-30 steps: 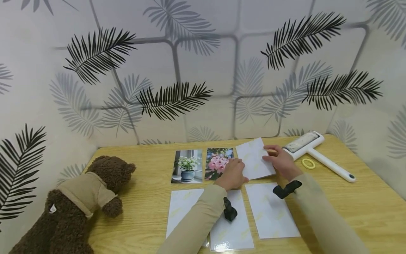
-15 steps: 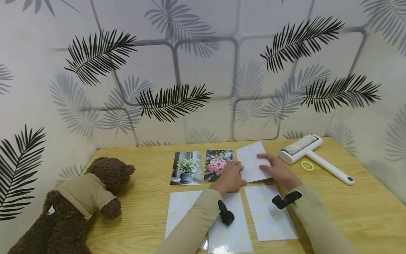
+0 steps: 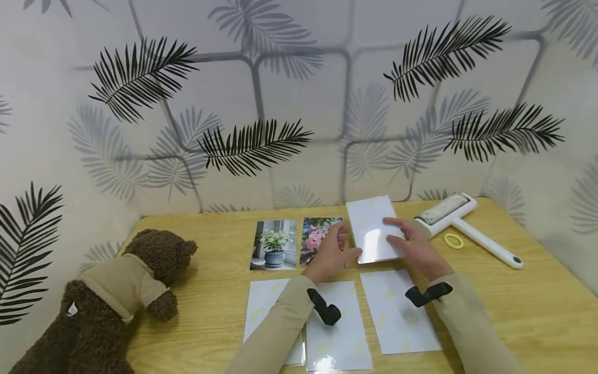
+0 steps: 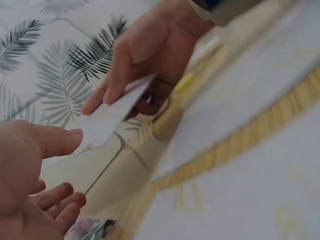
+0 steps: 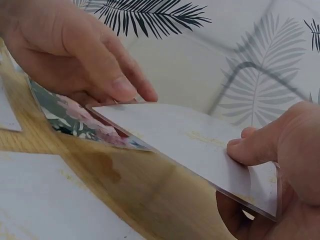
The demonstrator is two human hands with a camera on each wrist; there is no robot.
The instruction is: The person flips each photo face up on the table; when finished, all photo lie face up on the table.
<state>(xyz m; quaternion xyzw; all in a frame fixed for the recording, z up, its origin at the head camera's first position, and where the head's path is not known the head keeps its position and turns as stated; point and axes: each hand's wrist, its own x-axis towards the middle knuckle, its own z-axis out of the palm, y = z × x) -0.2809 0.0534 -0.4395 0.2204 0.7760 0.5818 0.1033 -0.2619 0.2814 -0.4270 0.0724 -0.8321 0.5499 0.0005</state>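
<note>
A blank white-backed card [image 3: 374,236], laminated and glossy, is raised and tilted above the table's back part. My right hand [image 3: 416,246] pinches its right edge, thumb on the upper face and fingers underneath, as the right wrist view shows. The left hand [image 3: 330,254] is at the card's left edge, thumb and fingers spread apart in the left wrist view [image 4: 45,175]. Under the left hand lies a photo card of pink flowers [image 3: 312,240], partly covered. To its left is a photo card of a potted plant [image 3: 273,246].
Three face-down white cards [image 3: 399,314] lie in the near row, two partly beneath the left forearm. A white squeegee-like tool [image 3: 467,228] and a yellow ring [image 3: 453,241] are to the right. A brown teddy bear [image 3: 121,283] lies at left; a patterned wall stands behind.
The card between my hands has tipped up, its face now catching glare. My left hand has loosened and drawn slightly left and back from its edge; the right keeps its pinch.
</note>
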